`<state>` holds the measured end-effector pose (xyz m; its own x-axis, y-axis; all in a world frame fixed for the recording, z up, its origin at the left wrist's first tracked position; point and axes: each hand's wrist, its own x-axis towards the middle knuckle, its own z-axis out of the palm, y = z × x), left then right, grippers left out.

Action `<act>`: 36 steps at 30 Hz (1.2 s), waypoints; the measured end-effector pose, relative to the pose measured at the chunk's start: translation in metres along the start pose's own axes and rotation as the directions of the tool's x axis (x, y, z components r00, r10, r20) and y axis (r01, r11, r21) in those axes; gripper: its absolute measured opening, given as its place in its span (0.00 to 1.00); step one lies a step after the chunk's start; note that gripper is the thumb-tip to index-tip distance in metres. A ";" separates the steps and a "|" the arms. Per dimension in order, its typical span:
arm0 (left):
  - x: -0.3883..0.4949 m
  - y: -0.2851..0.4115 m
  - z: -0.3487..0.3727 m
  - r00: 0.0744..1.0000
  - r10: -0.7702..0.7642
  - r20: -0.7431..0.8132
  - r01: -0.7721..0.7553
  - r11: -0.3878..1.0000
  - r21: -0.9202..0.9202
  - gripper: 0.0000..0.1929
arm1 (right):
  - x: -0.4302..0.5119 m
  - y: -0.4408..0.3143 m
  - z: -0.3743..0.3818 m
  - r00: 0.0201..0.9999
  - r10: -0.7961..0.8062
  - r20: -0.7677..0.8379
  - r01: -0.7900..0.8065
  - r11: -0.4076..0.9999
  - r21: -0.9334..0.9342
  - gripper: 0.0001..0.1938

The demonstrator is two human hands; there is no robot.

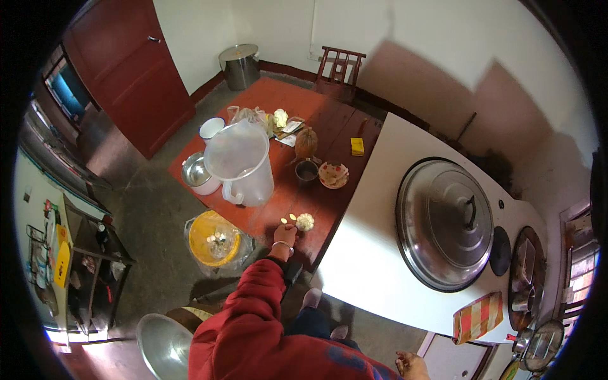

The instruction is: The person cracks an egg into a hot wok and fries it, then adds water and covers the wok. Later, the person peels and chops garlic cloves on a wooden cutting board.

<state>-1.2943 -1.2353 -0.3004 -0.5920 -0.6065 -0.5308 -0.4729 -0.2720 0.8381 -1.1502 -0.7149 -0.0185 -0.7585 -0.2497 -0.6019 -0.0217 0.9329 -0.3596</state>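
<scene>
My left hand (285, 234), with a bangle at its wrist, rests at the near edge of the red wooden table (323, 242). Its fingers are bent together, and whatever may be between them is hidden. Just beyond the fingertips lie two small pale pieces (288, 219), which look like garlic cloves. A whitish, lumpy garlic bulb (305, 222) sits right beside the hand. Low at the right, my right hand (411, 365) is partly cut off by the picture's edge, with curled fingers beside the white counter. To the left of the table, a yellow basin (195, 244) in clear plastic holds several whitish pieces.
A large translucent plastic jug (254, 183) stands on the table near a metal bowl (195, 171), an enamel mug (212, 127), a dark cup (307, 170) and a patterned bowl (333, 175). A big domed metal lid (441, 223) covers part of the white counter (361, 266).
</scene>
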 end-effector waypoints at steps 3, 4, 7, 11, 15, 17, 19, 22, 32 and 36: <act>0.015 -0.001 0.015 0.968 0.114 -0.225 -0.093 0.990 0.103 0.10 | 0.022 0.000 -0.004 0.999 -0.054 0.007 0.054 0.998 -0.010 0.14; 0.015 0.000 0.016 0.983 0.072 -0.168 -0.072 0.997 0.006 0.12 | 0.030 -0.001 -0.006 0.997 -0.080 0.011 0.080 0.997 -0.016 0.14; 0.020 0.008 0.020 0.978 0.118 -0.173 -0.068 0.960 0.272 0.17 | 0.050 -0.007 -0.012 0.980 -0.191 -0.047 0.186 0.978 -0.095 0.15; 0.023 0.004 0.027 0.991 0.118 -0.069 -0.101 0.972 0.213 0.19 | 0.074 -0.023 -0.023 0.992 -0.104 0.072 0.113 0.983 -0.142 0.15; 0.017 0.011 0.031 0.996 0.057 0.066 -0.073 0.959 0.275 0.23 | 0.092 -0.038 -0.036 0.992 -0.090 0.084 0.100 0.988 -0.122 0.15; 0.003 0.022 0.033 0.999 -0.001 0.041 -0.013 0.939 0.344 0.25 | 0.102 -0.043 -0.043 0.986 -0.150 0.072 0.158 0.980 -0.122 0.15; -0.012 0.034 0.035 0.991 0.123 0.050 -0.131 0.833 0.538 0.27 | 0.116 -0.049 -0.050 0.970 -0.226 0.090 0.238 0.960 -0.150 0.15; -0.027 0.046 0.046 0.980 0.197 0.005 -0.154 0.751 0.643 0.27 | 0.137 -0.060 -0.060 0.935 -0.348 0.065 0.354 0.914 -0.201 0.15; -0.069 0.064 0.044 0.806 0.591 -0.005 -0.563 0.770 0.301 0.26 | 0.203 -0.170 -0.086 0.793 -0.602 -0.088 0.606 0.769 0.202 0.14; -0.127 0.116 0.036 0.717 0.628 0.302 -0.606 0.776 -0.176 0.26 | 0.216 -0.214 -0.083 0.804 -0.562 -0.194 0.592 0.724 0.355 0.13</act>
<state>-1.2974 -1.1628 -0.1403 -0.9187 -0.3798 0.1079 0.1064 0.0252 0.9940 -1.3633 -0.9464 -0.0125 -0.7241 -0.6746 -0.1432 -0.2333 0.4349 -0.8697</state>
